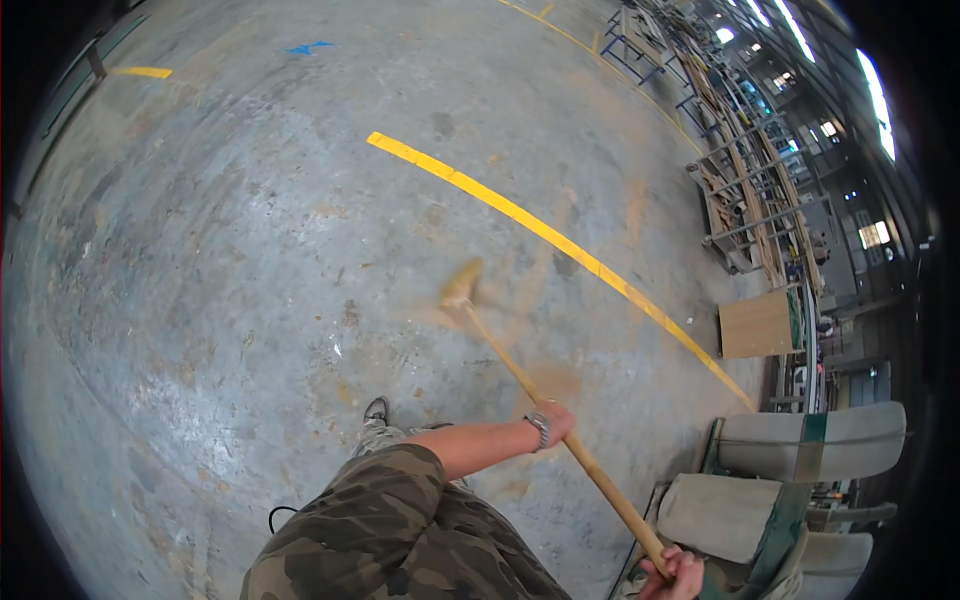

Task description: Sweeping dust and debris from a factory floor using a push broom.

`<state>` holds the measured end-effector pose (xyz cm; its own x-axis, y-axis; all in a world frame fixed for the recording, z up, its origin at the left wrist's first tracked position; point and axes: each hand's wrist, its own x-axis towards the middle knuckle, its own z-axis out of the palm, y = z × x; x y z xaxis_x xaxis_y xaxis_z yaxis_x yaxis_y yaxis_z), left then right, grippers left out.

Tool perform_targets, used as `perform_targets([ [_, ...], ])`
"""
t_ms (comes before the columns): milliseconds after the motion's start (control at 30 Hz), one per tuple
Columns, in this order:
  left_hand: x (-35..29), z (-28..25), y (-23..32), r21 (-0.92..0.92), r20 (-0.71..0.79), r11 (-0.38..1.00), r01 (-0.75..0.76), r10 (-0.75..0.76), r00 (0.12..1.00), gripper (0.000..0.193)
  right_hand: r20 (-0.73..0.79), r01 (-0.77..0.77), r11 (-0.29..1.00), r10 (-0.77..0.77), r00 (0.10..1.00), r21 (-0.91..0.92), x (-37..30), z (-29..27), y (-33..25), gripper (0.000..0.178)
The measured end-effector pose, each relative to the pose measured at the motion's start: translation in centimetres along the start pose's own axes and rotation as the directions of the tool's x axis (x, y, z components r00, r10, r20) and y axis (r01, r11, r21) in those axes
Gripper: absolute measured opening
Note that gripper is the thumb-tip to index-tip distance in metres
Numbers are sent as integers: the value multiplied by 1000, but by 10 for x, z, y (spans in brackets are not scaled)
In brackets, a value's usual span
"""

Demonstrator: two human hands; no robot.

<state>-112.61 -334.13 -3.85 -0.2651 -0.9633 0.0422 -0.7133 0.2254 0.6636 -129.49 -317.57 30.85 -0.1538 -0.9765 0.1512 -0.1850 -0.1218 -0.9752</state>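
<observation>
A broom with a long wooden handle slants across the floor in front of me. Its yellowish head rests at or just above the concrete, smeared by motion. My left hand, with a metal-banded watch at the wrist, is wrapped round the middle of the handle. Lower right, close to the handle's upper end, my right hand is also closed on it. Beside the handle lies a brownish patch of dust, and fainter dust streaks run toward the yellow line.
At the right stand padded grey seats on green frames. Beyond them are a brown board box and metal racks loaded with long pieces. A blue scrap lies far off. My shoe shows below the broom head.
</observation>
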Motion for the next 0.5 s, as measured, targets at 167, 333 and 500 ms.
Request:
perform_targets([
  [167, 29, 14, 41, -235, -60, 936, -261, 254, 965, 7, 226, 337, 910, -285, 932, -242, -12, 26, -54, 21],
  [333, -6, -49, 71, -201, -189, 880, -430, 395, 899, 10, 406, 518, 848, -516, 754, 113, -4, 1, -82, 22],
  [500, -69, -90, 40, -113, -133, 948, -296, 281, 951, 16, 258, 284, 891, -385, 886, 354, -2, -52, -35, 27],
])
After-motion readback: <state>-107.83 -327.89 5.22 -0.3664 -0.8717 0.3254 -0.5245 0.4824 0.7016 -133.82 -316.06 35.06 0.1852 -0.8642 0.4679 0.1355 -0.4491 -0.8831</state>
